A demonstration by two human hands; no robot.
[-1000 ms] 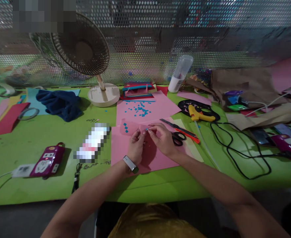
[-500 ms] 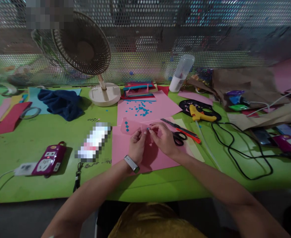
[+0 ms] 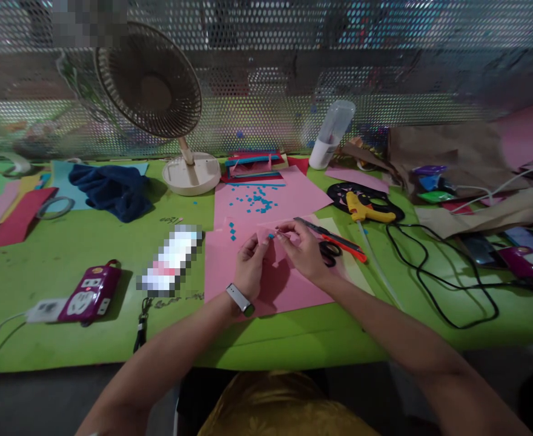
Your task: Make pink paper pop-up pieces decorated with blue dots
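Observation:
My left hand (image 3: 249,263), with a watch on its wrist, pinches a small pink paper piece (image 3: 243,229) that bears a short column of blue squares (image 3: 232,232). Another small blue square (image 3: 271,236) shows by the left thumb tip. Close on its right is my right hand (image 3: 306,251), thumb and index finger bent together; what lies between them is too small to make out. Both hands are over a pink sheet (image 3: 223,275). Black-handled scissors (image 3: 330,251) and an orange cutter knife (image 3: 350,246) lie just right of my right hand.
Many blue paper bits (image 3: 260,200) lie scattered on a pink sheet behind my hands. A yellow glue gun (image 3: 369,211) with a black cord is to the right. On the left are a phone (image 3: 173,257), a purple power strip (image 3: 89,293), a fan (image 3: 194,172) and dark blue cloth (image 3: 114,188).
My right fingertips have drawn slightly right, away from the blue square by the left thumb, which now shows more plainly. My left hand has barely moved.

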